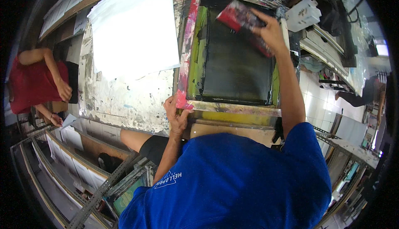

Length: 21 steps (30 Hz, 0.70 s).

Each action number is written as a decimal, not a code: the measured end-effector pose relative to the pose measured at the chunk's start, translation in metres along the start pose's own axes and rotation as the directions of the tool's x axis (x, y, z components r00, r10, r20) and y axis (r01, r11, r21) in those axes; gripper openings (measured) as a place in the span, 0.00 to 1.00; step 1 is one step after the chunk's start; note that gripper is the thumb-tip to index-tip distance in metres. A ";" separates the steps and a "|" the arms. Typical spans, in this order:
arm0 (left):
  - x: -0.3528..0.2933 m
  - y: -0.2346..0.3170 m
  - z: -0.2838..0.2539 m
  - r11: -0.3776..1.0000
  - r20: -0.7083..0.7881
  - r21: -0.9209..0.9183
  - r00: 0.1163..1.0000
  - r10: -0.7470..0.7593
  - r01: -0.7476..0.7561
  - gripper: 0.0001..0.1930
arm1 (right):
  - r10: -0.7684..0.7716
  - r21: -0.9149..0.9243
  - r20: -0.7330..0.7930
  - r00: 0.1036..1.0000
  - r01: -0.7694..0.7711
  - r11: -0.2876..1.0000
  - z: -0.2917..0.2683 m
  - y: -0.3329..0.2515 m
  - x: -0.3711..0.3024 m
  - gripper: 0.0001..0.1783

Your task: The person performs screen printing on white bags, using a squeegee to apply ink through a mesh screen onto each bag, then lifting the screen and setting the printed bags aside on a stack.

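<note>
An ink-smeared red-and-black block (230,15) is pinched by fingers of the right hand (269,31) at the dark rectangular screen's (237,75) one o'clock, its paint-stained wooden frame (237,108) pinched at seven o'clock by left hand (177,120) fingers, presumably for steadying.

At nine o'clock sits a co-worker (39,81) in a red top, a pale sheet (69,120) at the lower hand. At ten o'clock, a wood-edged shelf (81,15) bears white stacks. Toward eight o'clock stands a metal rack (102,192) with white sheets on its shelves; a green-faced framed panel (125,198) leans beside it at seven. Between one and two o'clock is a white plastic container (303,16), with clear plastic sheeting (360,58) hanging just past two. White floor tiles (312,92) show at three, where another person (358,99) in dark clothing is partly visible. Just past three stands a grey panel (350,129); cluttered shelving (347,177) fills four.
</note>
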<state>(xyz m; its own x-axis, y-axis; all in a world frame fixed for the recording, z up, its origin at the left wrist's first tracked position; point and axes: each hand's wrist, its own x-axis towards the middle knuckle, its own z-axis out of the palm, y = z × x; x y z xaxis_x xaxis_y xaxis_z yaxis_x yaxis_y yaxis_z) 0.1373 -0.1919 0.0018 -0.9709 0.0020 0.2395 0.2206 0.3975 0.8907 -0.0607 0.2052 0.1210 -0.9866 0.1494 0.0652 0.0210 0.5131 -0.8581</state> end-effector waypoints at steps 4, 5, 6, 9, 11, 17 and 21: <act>0.019 0.036 -0.004 0.996 -0.077 -0.033 0.993 0.084 -0.087 0.27 | -0.019 -0.043 0.105 0.994 0.024 0.999 0.002 -0.068 -0.105 0.36; 0.028 0.051 -0.006 0.991 -0.084 -0.045 0.989 0.119 -0.123 0.26 | -0.013 -0.060 0.121 0.993 0.021 0.998 0.001 -0.087 -0.127 0.36; 0.037 0.064 -0.006 0.989 -0.138 -0.060 0.982 0.128 -0.138 0.25 | -0.063 -0.183 0.124 0.990 0.085 0.979 -0.001 -0.109 -0.143 0.37; 0.064 0.096 -0.003 0.973 -0.293 -0.146 0.947 0.131 -0.179 0.24 | -0.074 -0.573 0.198 0.977 0.177 0.800 -0.013 -0.178 -0.166 0.35; 0.087 0.119 -0.004 0.978 -0.338 -0.110 0.932 0.132 -0.179 0.22 | -0.242 -0.637 0.169 0.955 0.293 0.713 -0.023 -0.199 -0.165 0.33; 0.197 0.152 0.032 0.732 -0.580 -0.439 0.786 0.213 -0.522 0.18 | -0.699 -0.590 0.040 0.714 0.581 0.560 -0.069 -0.225 -0.089 0.27; 0.259 0.093 0.086 0.959 -0.319 -0.122 0.925 0.206 -0.256 0.12 | -0.523 -0.498 0.041 0.852 0.471 0.729 -0.095 -0.277 -0.050 0.23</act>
<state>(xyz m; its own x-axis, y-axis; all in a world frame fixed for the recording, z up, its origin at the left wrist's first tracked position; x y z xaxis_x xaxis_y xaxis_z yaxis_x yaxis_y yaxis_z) -0.1019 -0.0757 0.1141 -0.8229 -0.2090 0.5283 0.4712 0.2684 0.8402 -0.0017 0.1356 0.4033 -0.8577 -0.1752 0.4834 -0.3688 0.8647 -0.3410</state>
